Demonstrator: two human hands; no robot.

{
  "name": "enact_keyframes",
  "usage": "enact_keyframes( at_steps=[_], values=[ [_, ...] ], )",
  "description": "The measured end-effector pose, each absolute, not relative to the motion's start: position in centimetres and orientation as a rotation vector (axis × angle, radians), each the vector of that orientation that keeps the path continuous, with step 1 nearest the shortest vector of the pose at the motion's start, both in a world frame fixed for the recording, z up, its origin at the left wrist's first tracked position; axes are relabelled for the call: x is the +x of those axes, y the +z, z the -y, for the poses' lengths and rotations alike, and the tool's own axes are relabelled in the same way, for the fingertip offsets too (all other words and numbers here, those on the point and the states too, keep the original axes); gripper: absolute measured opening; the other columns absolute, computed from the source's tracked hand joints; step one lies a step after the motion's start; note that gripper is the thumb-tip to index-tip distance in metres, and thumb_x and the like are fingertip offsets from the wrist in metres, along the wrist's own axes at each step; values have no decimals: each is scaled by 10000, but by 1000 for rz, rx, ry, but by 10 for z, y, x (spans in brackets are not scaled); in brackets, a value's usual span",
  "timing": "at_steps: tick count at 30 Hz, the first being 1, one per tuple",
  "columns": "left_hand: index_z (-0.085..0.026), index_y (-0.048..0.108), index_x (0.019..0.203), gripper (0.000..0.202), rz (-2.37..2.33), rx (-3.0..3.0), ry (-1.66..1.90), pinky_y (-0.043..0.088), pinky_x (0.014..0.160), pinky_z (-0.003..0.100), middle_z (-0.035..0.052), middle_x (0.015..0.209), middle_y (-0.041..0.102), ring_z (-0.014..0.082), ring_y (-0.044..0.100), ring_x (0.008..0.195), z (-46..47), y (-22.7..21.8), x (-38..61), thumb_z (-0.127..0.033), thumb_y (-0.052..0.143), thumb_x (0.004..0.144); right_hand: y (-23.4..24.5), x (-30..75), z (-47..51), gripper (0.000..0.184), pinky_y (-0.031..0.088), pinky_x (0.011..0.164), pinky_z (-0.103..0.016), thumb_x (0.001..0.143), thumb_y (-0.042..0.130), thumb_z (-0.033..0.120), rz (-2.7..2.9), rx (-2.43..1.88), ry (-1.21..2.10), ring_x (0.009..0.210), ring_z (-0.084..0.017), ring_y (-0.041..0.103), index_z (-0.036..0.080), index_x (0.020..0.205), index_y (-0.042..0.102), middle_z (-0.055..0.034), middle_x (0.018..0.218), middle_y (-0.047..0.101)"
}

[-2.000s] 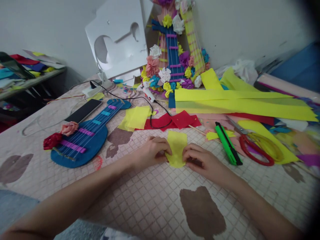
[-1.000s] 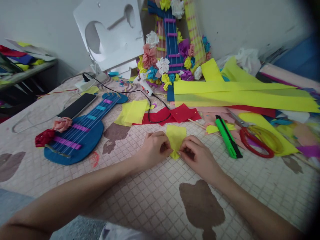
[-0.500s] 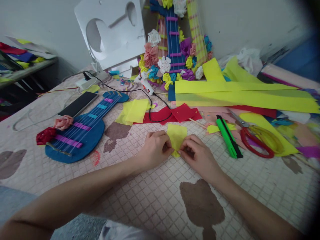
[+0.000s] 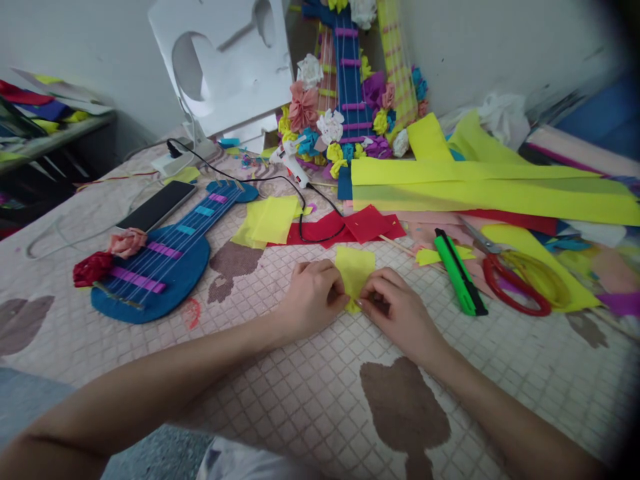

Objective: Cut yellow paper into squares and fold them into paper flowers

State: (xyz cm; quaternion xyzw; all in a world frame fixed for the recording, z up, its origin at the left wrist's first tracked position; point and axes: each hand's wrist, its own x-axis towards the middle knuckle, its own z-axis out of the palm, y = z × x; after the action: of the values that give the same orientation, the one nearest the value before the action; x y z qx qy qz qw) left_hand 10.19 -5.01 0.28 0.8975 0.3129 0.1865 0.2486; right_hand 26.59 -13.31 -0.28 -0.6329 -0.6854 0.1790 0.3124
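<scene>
Between my hands, low over the patterned tablecloth, is a small piece of yellow crepe paper (image 4: 355, 269). Its near edge is gathered and crumpled. My left hand (image 4: 314, 298) pinches that edge from the left, fingers curled in. From the other side my right hand (image 4: 397, 307) pinches it too, thumb and finger close to the left fingertips. Flat beyond my left hand lie yellow paper squares (image 4: 273, 219), and red paper pieces (image 4: 367, 225) sit straight ahead with a black cord across them.
A blue toy guitar (image 4: 175, 267) with paper roses lies left, beside a phone (image 4: 157, 205). A white glue gun (image 4: 293, 163) is at the back. To the right are a green utility knife (image 4: 457, 273), red-handled scissors (image 4: 515, 287) and long yellow paper strips (image 4: 480, 190).
Both hands keep their pinch on the yellow paper, with hardly any movement. The whole view has shifted very slightly.
</scene>
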Motion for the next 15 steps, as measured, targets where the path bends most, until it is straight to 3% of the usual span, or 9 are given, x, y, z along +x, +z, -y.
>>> enact_keyframes(
  at_steps=[8,15],
  values=[
    [-173,564,800,61,-892,2448,527,372,790,355,29,895,589,187,543,858,54,1,101,-182,597,749,-5,266,135,153,467,625,-284,795,543,89,1802,-1661,468,735,-150,522,224,848,496,-29,897,484],
    [-186,598,807,25,-828,2475,498,360,829,362,21,924,577,188,538,899,54,1,98,-198,581,794,-3,265,134,141,477,693,-312,811,510,76,1847,-1637,500,816,-172,528,216,817,524,-42,913,490]
  ],
)
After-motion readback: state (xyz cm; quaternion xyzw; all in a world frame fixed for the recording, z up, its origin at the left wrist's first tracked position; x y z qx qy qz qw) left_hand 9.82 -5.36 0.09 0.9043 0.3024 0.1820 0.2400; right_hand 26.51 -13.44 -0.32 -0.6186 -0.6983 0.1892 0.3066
